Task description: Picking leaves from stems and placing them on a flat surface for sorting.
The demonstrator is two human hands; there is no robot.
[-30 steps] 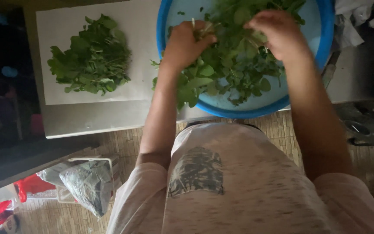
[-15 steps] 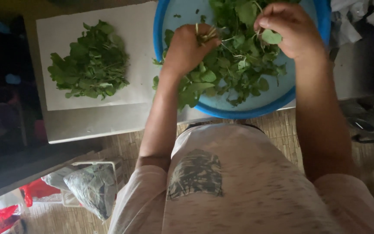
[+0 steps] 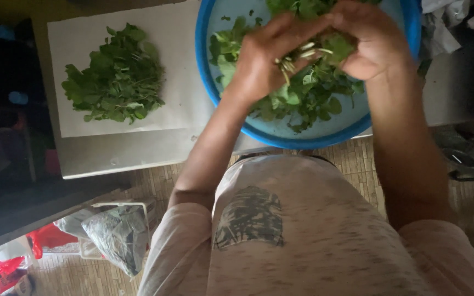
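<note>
Holding a bunch of greens (image 3: 308, 77) over the blue bowl (image 3: 303, 140), both hands meet right above the middle of it. The left hand (image 3: 261, 63) is curled around the stems (image 3: 297, 57), pale stalk ends poking out between its fingers, so it's clearly gripping them. The right hand (image 3: 366, 41) is closed on the leafy side of the same bunch, fingertips pressed up against the left hand's. More loose leaves lie in the bowl under the hands, mostly toward the near side, with bare blue showing at the left wall.

The bowl sits on a grey worktop (image 3: 133, 156), its near rim sticking out a bit past the edge toward the person. Left of the bowl, just beside it, there's a white sheet (image 3: 179, 66) laid flat, and on it a separate pile of leaves (image 3: 113, 82), well apart from the hands and not touching the bowl.

Down on the woven-mat floor (image 3: 357, 159), a crumpled bag (image 3: 119, 235) sits to the person's left, with something red (image 3: 48, 238) next to it. The person wears a light speckled shirt (image 3: 303, 235) with a dark print on the chest.
</note>
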